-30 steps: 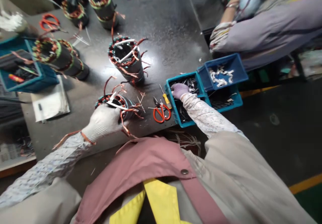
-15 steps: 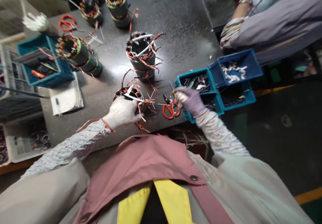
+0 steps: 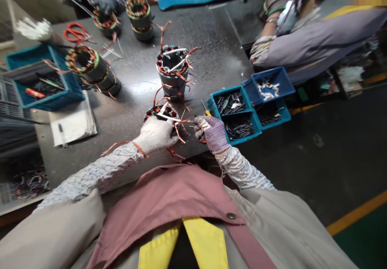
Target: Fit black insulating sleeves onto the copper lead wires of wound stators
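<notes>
My left hand (image 3: pixel 159 134), in a white knit glove, is wrapped round the near side of a motor stator (image 3: pixel 148 113) with copper windings and white sleeves. A twisted copper lead (image 3: pixel 185 121) sticks out from it to the right. At the tip of that lead, my right hand (image 3: pixel 214 134), in a purple glove, has its fingers pinched together; what is between them is too small to make out. Just above the right hand is a yellow-handled screwdriver (image 3: pixel 207 111). Red-handled scissors (image 3: pixel 202 141) are mostly hidden under the right hand.
Another stator (image 3: pixel 172 75) stands behind mine. Blue bins (image 3: pixel 256 127) at right hold black sleeves and white pieces. A bin (image 3: pixel 45 101) and paper (image 3: pixel 72 124) lie left. A co-worker's gloved hands (image 3: pixel 104 3) work at a far stator; another person's sleeve (image 3: pixel 314 45) is at right.
My right hand has moved left from beside the bins to the tip of the copper lead, covering most of the scissors. My left hand keeps its hold on the stator. The view has shifted.
</notes>
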`<state>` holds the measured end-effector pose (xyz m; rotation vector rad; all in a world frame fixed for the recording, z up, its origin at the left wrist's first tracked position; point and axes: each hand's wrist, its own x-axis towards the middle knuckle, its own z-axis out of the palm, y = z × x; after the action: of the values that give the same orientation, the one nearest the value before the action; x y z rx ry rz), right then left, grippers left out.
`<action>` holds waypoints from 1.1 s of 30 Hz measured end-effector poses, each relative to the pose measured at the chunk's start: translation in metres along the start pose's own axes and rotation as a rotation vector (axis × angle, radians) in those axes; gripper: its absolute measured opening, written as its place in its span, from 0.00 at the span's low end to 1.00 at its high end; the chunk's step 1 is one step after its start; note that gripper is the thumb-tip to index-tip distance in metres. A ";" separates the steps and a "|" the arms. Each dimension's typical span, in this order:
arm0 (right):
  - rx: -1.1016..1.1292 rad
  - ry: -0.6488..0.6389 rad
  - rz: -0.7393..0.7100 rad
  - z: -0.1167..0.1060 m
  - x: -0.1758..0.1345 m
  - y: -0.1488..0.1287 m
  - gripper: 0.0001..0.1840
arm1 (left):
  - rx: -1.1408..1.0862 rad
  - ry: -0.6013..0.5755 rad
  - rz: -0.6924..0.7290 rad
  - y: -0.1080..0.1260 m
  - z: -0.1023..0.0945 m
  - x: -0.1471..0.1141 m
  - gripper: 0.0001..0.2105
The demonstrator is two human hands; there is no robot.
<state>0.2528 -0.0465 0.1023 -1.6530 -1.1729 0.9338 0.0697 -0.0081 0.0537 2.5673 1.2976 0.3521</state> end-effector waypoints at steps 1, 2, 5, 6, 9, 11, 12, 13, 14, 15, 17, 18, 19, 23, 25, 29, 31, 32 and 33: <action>-0.013 0.003 -0.029 0.002 -0.002 0.001 0.27 | -0.002 0.008 0.005 0.000 0.000 0.000 0.25; -0.027 -0.004 -0.060 0.004 -0.003 0.002 0.27 | -0.006 0.016 0.008 0.000 0.001 0.000 0.25; -0.073 -0.012 -0.130 0.003 -0.006 0.003 0.25 | -0.030 0.027 0.006 0.001 0.001 0.000 0.25; -0.088 0.003 -0.139 0.001 -0.006 0.003 0.24 | -0.040 0.018 -0.001 0.001 0.002 0.001 0.25; -0.125 0.052 -0.143 -0.008 -0.005 0.002 0.21 | -0.048 0.018 -0.005 0.000 0.003 0.001 0.24; -0.143 0.033 -0.130 -0.011 -0.004 0.002 0.20 | -0.043 0.052 0.012 0.000 0.004 0.001 0.23; -0.139 0.015 -0.120 -0.011 -0.003 0.002 0.19 | -0.044 0.069 0.020 0.000 0.004 0.002 0.23; -0.122 0.003 -0.113 -0.011 -0.003 0.002 0.19 | -0.045 0.077 0.022 0.000 0.004 0.002 0.23; -0.095 -0.003 -0.108 -0.010 -0.003 0.002 0.19 | -0.046 0.076 0.020 0.000 0.004 0.001 0.23; -0.060 -0.004 -0.105 -0.008 -0.003 0.002 0.20 | -0.047 0.069 0.015 0.000 0.004 0.001 0.24; 0.024 -0.010 -0.081 -0.006 -0.003 0.003 0.22 | -0.050 0.048 -0.002 0.001 0.003 0.000 0.24; 0.060 -0.025 -0.056 -0.006 -0.002 0.003 0.23 | -0.052 0.036 -0.011 0.001 0.003 0.000 0.24; 0.083 -0.047 -0.026 -0.006 -0.001 0.004 0.24 | -0.054 0.024 -0.019 0.002 0.003 0.000 0.24; 0.022 -0.097 -0.010 -0.005 0.007 0.004 0.27 | -0.055 0.032 -0.015 0.001 0.003 0.000 0.22; -0.129 -0.097 -0.137 -0.003 0.009 0.002 0.23 | -0.048 0.070 0.014 0.000 0.004 0.001 0.22; -0.560 -0.133 -0.460 -0.009 0.007 -0.005 0.15 | -0.038 0.049 0.040 -0.001 0.004 0.001 0.21; -0.652 -0.195 -0.448 -0.013 0.004 -0.007 0.19 | -0.032 0.018 0.024 -0.001 0.002 0.000 0.21; -0.656 -0.226 -0.402 -0.013 0.004 -0.008 0.20 | -0.024 0.001 0.007 -0.001 0.001 0.000 0.21; -0.652 -0.241 -0.354 -0.012 0.004 -0.008 0.19 | -0.016 -0.018 -0.006 -0.001 0.000 0.000 0.21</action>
<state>0.2625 -0.0441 0.1136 -1.7550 -2.0150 0.5583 0.0692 -0.0071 0.0532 2.5473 1.2906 0.3356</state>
